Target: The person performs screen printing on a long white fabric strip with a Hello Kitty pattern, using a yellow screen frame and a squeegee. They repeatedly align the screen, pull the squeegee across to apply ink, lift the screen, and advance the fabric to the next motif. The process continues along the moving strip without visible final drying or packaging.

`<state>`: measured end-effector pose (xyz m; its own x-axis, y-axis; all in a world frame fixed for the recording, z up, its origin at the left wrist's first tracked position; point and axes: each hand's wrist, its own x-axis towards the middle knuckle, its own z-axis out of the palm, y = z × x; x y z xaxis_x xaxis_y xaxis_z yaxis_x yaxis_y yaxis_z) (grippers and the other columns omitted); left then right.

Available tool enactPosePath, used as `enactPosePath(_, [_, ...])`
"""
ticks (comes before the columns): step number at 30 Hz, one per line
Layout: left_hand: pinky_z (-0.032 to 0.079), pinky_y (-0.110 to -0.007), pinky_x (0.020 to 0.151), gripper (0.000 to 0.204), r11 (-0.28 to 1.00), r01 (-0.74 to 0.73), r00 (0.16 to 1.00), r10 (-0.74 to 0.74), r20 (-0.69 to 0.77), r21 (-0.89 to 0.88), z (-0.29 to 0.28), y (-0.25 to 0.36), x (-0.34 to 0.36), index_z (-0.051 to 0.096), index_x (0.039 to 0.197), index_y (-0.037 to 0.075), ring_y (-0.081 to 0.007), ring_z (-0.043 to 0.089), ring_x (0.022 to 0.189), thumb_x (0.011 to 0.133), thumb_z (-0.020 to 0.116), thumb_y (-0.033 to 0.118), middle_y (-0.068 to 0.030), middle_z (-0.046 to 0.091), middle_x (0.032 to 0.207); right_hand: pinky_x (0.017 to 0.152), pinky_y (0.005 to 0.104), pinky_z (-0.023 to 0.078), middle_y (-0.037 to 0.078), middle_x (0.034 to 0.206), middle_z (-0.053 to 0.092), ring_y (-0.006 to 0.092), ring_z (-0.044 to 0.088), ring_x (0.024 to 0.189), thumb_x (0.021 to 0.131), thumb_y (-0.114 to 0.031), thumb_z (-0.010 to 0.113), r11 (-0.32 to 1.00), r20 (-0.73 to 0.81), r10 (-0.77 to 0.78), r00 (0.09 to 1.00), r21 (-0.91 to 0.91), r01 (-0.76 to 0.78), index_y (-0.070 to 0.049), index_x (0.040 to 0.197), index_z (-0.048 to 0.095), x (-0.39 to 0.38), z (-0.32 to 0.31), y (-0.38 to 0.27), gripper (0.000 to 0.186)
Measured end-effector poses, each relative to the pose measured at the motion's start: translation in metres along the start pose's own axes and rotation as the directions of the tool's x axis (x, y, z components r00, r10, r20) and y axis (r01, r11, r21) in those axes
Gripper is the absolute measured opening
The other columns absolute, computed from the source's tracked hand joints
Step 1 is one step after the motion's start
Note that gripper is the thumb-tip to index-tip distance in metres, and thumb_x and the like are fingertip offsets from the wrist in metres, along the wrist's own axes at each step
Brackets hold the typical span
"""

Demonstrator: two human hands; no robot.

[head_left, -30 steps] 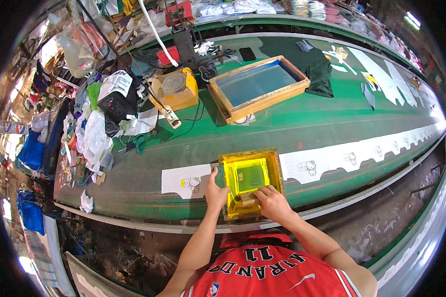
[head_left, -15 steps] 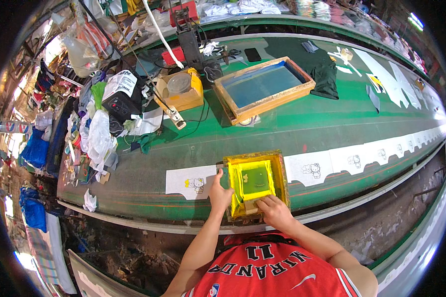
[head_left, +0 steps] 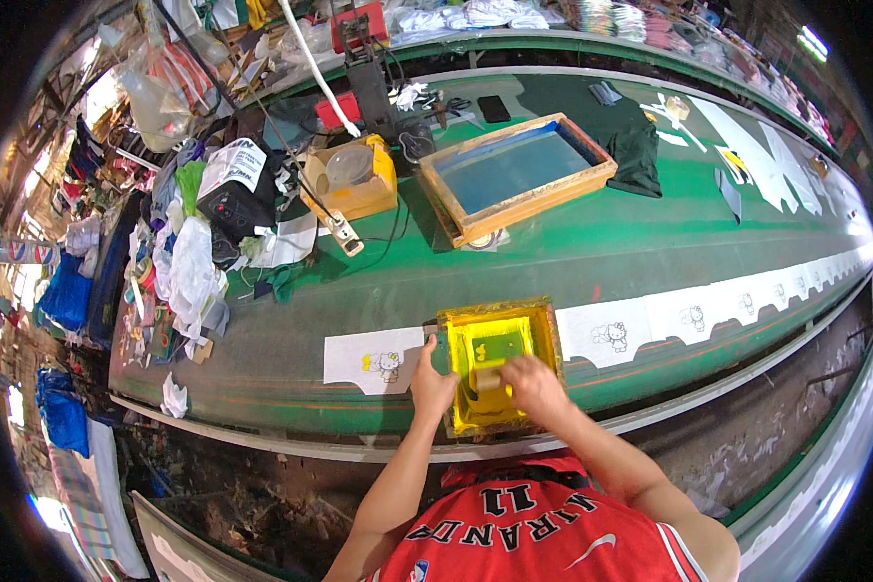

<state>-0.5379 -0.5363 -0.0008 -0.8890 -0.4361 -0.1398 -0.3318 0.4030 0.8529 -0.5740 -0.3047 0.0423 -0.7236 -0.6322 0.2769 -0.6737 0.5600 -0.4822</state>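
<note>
A small wooden screen-printing frame (head_left: 557, 339), smeared with yellow ink inside, lies on the green table (head_left: 281, 364) in front of me. My left hand (head_left: 434, 388) grips its left side, thumb pointing away along the edge. Inside the frame my right hand (head_left: 537, 390), slightly blurred, is closed on a squeegee (head_left: 488, 377) with a pale handle. The squeegee is over the near half of the mesh, part of it behind my fingers. To the left lies a white cut piece (head_left: 349, 361) with a cartoon outline and a yellow patch. Another outlined piece (head_left: 582, 335) touches the frame's right side.
More white printed pieces run in a row to the far right. Beyond sit a larger blue-meshed wooden frame (head_left: 606, 167), a cardboard box (head_left: 378, 189) and a power strip (head_left: 347, 236). Bags and scraps pile up at left. A dark phone (head_left: 494, 109) lies at the back.
My right hand has moved the squeegee from the frame's near edge slightly away from me, over the mesh. My left hand keeps its hold on the frame.
</note>
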Motion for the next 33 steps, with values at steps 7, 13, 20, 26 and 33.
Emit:
enactPosePath(7, [0.045, -0.039, 0.116, 0.087, 0.993, -0.121, 0.99, 0.12, -0.072, -0.012, 0.012, 0.038, -0.019, 0.049, 0.158, 0.009, -0.0327, 0.056, 0.143, 0.075, 0.074, -0.002, -0.021, 0.059, 0.153, 0.088, 0.0434, 0.058, 0.014, 0.103, 0.071, 0.0343, 0.068, 0.101, 0.075, 0.0, 0.073, 0.998, 0.032, -0.051, 0.998, 0.05, 0.049, -0.001, 0.108, 0.069, -0.035, -0.042, 0.004, 0.033])
enactPosePath(13, [0.044, -0.039, 0.116, 0.087, 0.974, -0.167, 0.985, 0.16, -0.062, -0.152, 0.114, 0.087, -0.034, 0.047, 0.159, 0.008, -0.0321, 0.054, 0.144, 0.076, 0.073, -0.003, -0.0202, 0.054, 0.158, 0.086, 0.0436, 0.057, 0.013, 0.101, 0.071, 0.0343, 0.068, 0.099, 0.078, -0.002, 0.074, 0.999, -0.062, -0.031, 0.998, -0.028, 0.029, -0.002, 0.104, 0.07, -0.08, -0.115, 0.071, 0.026])
enactPosePath(20, [0.052, -0.035, 0.102, 0.088, 0.975, -0.222, 0.973, 0.221, -0.06, -0.017, 0.214, 0.11, -0.049, 0.046, 0.16, 0.011, -0.028, 0.067, 0.125, 0.077, 0.074, -0.002, -0.0167, 0.058, 0.155, 0.085, 0.0445, 0.057, 0.013, 0.098, 0.07, 0.0348, 0.067, 0.097, 0.079, -0.001, 0.072, 0.999, 0.007, 0.026, 1.0, -0.018, -0.026, -0.002, 0.1, 0.07, -0.128, -0.161, 0.147, 0.021])
enactPosePath(26, [0.054, -0.037, 0.094, 0.089, 0.999, -0.05, 0.999, 0.05, -0.014, -0.015, 0.222, 0.135, -0.059, 0.047, 0.16, 0.013, -0.0274, 0.073, 0.101, 0.076, 0.075, 0.002, -0.016, 0.064, 0.148, 0.086, 0.0447, 0.057, 0.014, 0.101, 0.069, 0.0353, 0.067, 0.098, 0.079, 0.0, 0.072, 0.999, 0.018, 0.02, 1.0, 0.027, -0.021, -0.002, 0.102, 0.069, -0.141, -0.172, 0.164, 0.024])
enactPosePath(33, [0.045, -0.035, 0.11, 0.089, 0.998, 0.02, 1.0, -0.02, 0.003, -0.054, 0.215, 0.147, -0.06, 0.048, 0.158, 0.006, -0.0281, 0.059, 0.131, 0.072, 0.073, -0.005, -0.0179, 0.06, 0.151, 0.089, 0.0448, 0.057, 0.014, 0.104, 0.07, 0.0352, 0.067, 0.102, 0.079, -0.001, 0.072, 0.998, 0.047, -0.01, 0.999, 0.065, 0.006, -0.001, 0.107, 0.069, -0.144, -0.165, 0.168, 0.028])
